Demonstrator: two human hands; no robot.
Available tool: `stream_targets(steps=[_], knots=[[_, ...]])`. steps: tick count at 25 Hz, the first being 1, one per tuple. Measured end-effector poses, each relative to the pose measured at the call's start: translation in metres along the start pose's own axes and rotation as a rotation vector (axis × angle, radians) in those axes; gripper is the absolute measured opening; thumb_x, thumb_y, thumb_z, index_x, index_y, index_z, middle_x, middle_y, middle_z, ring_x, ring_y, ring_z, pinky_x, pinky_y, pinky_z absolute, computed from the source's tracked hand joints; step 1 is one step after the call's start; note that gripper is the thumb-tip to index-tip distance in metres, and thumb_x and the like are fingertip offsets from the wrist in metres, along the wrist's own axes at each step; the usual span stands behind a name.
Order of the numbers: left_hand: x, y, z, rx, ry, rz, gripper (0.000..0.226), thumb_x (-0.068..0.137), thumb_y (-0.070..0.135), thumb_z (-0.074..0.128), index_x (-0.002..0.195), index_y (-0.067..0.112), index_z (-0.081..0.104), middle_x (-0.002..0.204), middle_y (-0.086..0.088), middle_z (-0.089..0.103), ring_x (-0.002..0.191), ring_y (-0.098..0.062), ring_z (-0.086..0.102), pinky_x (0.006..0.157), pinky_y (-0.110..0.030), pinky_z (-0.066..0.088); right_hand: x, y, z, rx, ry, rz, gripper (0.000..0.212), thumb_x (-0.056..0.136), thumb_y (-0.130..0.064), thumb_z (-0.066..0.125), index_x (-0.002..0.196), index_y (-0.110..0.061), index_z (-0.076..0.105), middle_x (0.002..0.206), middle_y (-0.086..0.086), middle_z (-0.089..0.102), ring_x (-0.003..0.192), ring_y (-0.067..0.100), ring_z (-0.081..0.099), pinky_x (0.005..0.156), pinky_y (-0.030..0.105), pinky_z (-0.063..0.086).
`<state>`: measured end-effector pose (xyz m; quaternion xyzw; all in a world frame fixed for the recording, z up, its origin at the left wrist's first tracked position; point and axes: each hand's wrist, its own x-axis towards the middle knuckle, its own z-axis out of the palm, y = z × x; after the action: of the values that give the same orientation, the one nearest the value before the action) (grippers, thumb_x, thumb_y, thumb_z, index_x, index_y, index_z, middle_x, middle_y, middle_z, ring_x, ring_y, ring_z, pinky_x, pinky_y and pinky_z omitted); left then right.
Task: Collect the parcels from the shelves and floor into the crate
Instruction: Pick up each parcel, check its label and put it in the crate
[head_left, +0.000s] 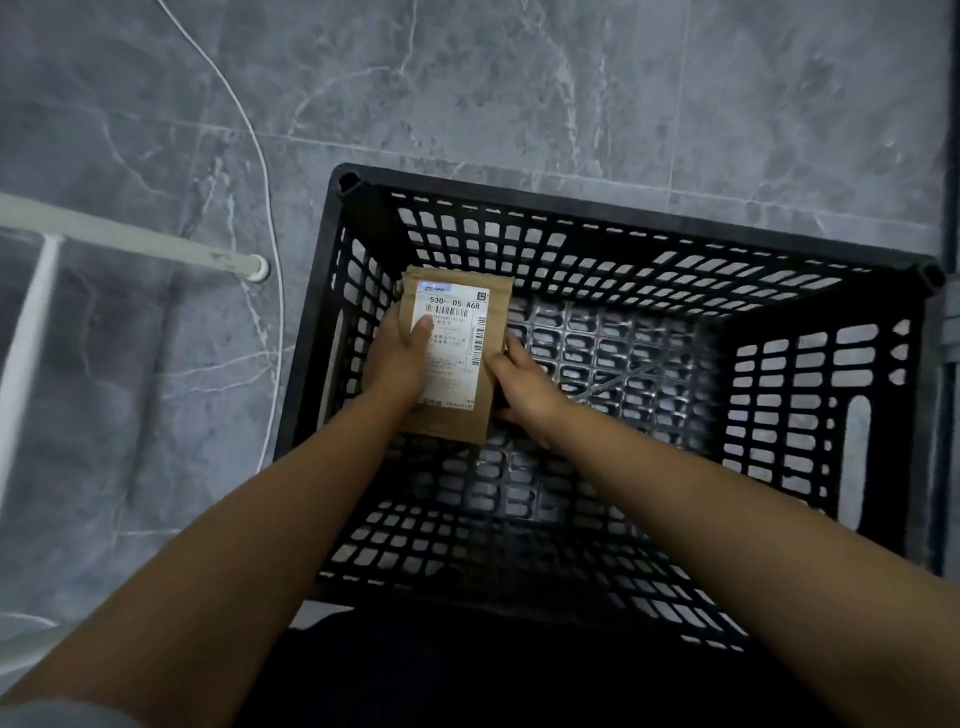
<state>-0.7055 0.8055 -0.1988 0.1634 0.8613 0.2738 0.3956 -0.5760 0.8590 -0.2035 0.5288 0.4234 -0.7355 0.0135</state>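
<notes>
Head view: brown parcel (457, 358) with white label, inside black crate (878, 415) at its far-left corner. Left hand (397, 358) grips parcel's left edge, thumb on label. Right hand (524, 387) holds its right edge, fingers curled round it. Crate on grey marble floor (519, 83); white rack leg (130, 239) and white cable (260, 156) to the left.

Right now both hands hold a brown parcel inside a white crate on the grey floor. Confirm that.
The crate is black, not white; the head view shows it. The left hand and right hand do hold the brown parcel inside it, on the grey floor.
</notes>
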Motion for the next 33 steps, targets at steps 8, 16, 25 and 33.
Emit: stream_targets(steps=[8, 16, 25, 33], knots=[[-0.010, 0.022, -0.002, 0.123, 0.060, 0.148, 0.045, 0.096, 0.006, 0.043, 0.140, 0.013, 0.035, 0.131, -0.008, 0.054, 0.117, -0.024, 0.054, 0.082, -0.025, 0.038, -0.016, -0.011, -0.008, -0.142, -0.042, 0.130, 0.080, 0.094, -0.021, 0.050, 0.151, -0.027, -0.006, 0.149, 0.002, 0.037, 0.128, 0.022, 0.044, 0.089, 0.026, 0.037], [-0.113, 0.102, -0.074, 0.160, -0.094, 0.055, 0.045, 0.095, 0.014, 0.048, 0.139, 0.010, 0.040, 0.140, -0.012, 0.049, 0.125, -0.029, 0.049, 0.095, -0.031, 0.039, -0.158, -0.103, -0.035, -0.240, 0.096, 0.125, 0.067, 0.093, -0.023, 0.050, 0.150, -0.015, 0.016, 0.151, 0.010, 0.033, 0.134, 0.028, 0.038, 0.110, 0.036, 0.033], [-0.288, 0.316, -0.221, 0.110, -0.202, 0.155, 0.043, 0.096, 0.017, 0.046, 0.138, 0.009, 0.040, 0.111, -0.011, 0.060, 0.103, -0.031, 0.059, 0.085, -0.031, 0.044, -0.413, -0.291, -0.055, -0.300, 0.230, -0.035, 0.051, 0.095, -0.019, 0.050, 0.143, -0.013, 0.033, 0.130, 0.008, 0.051, 0.110, 0.024, 0.055, 0.084, 0.026, 0.042], [-0.446, 0.508, -0.296, -0.044, -0.283, 0.410, 0.031, 0.094, 0.007, 0.048, 0.124, 0.001, 0.054, 0.081, -0.005, 0.056, 0.080, -0.025, 0.054, 0.063, -0.021, 0.045, -0.609, -0.427, -0.082, -0.105, 0.437, -0.298, 0.042, 0.093, -0.015, 0.053, 0.134, -0.008, 0.047, 0.111, 0.014, 0.056, 0.100, 0.026, 0.057, 0.082, 0.032, 0.043]])
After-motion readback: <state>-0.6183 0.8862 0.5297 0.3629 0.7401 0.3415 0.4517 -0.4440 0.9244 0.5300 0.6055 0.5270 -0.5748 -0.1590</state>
